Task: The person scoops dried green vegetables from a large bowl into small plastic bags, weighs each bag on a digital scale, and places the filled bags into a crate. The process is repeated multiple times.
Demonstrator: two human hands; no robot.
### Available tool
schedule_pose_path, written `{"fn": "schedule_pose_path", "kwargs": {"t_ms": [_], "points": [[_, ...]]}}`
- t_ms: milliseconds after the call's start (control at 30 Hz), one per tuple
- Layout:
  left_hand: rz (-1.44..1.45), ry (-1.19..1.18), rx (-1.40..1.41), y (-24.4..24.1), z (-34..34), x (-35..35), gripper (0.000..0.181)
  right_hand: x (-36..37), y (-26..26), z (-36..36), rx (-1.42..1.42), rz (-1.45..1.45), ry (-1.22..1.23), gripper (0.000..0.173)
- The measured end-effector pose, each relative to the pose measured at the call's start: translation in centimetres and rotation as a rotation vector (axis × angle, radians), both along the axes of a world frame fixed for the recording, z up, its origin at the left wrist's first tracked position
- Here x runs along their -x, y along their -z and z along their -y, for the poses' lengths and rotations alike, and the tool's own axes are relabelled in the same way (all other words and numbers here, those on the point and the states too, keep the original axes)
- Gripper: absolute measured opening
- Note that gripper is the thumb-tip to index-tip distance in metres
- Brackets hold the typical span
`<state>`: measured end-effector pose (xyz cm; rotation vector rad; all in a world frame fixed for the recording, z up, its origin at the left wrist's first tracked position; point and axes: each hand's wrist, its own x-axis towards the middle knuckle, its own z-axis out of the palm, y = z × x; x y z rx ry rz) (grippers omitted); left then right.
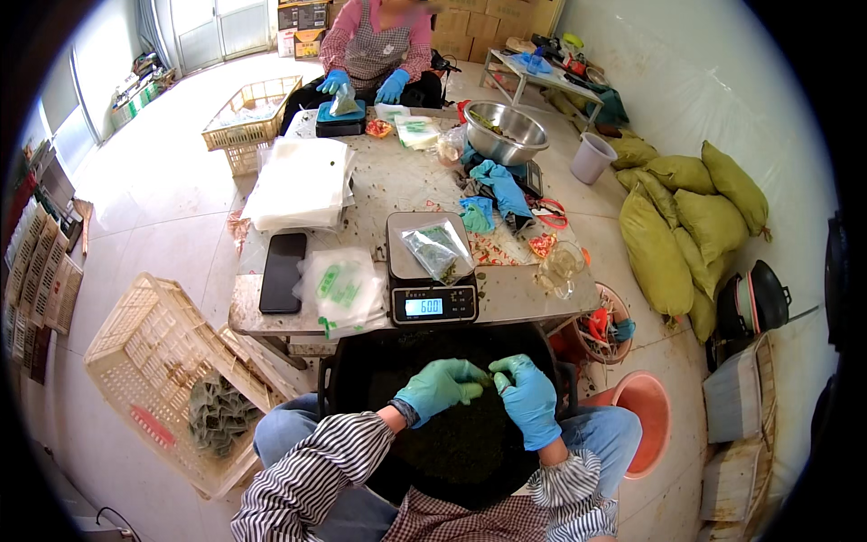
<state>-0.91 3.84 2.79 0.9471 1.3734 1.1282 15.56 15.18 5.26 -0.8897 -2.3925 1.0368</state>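
Observation:
Both my hands wear blue gloves stained green and hover over a large black tub [359, 352] of dark, loose plant matter [454, 440]. My left hand [440, 387] has its thumb apart from the fingers. My right hand [530, 400] is beside it with bent fingers. Their fingertips nearly meet at a small greenish bit; which hand grips it is unclear. Beyond the tub, a digital scale [433, 301] with a lit display carries a clear plastic bag [437, 249] of green leafy matter. Left of it lie printed plastic bags [345, 288] and a black smartphone [283, 273].
Across the table [379, 183], a person in blue gloves [393, 87] sits by another scale [341, 120] with a filled bag. A steel bowl [506, 132] stands back right. A plastic crate [176, 386] with filled bags is left; an orange bucket [647, 420] and green sacks [653, 257] are right.

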Motion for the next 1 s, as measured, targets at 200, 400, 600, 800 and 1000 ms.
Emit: {"fn": "schedule_pose_path", "kwargs": {"t_ms": [200, 400, 600, 800, 1000], "points": [[-0.56, 0.716, -0.039, 5.1, 0.8, -2.9, 0.062, 8.8, -2.2, -1.4, -0.636, -0.063, -0.011, 0.032], [-0.753, 0.561, 0.072, 3.1, 0.1, -1.5, 0.054, 16.7, -1.6, -5.8, -0.904, -0.069, 0.069, 0.024], [-0.695, 0.328, -0.026, 2.5, 0.4, -0.7, 0.046, 13.3, -1.3, -4.9, -0.696, -0.301, 0.052, 0.023], [-0.692, 0.253, -0.037, 3.2, 0.1, -0.1, 0.044, 14.8, -0.5, -4.4, -0.797, -0.137, 0.038, 0.029], [-0.68, 0.285, -0.015, 3.0, 0.2, -0.1, 0.043, 16.1, -0.1, -5.7, -0.741, -0.175, 0.014, 0.025]]}}
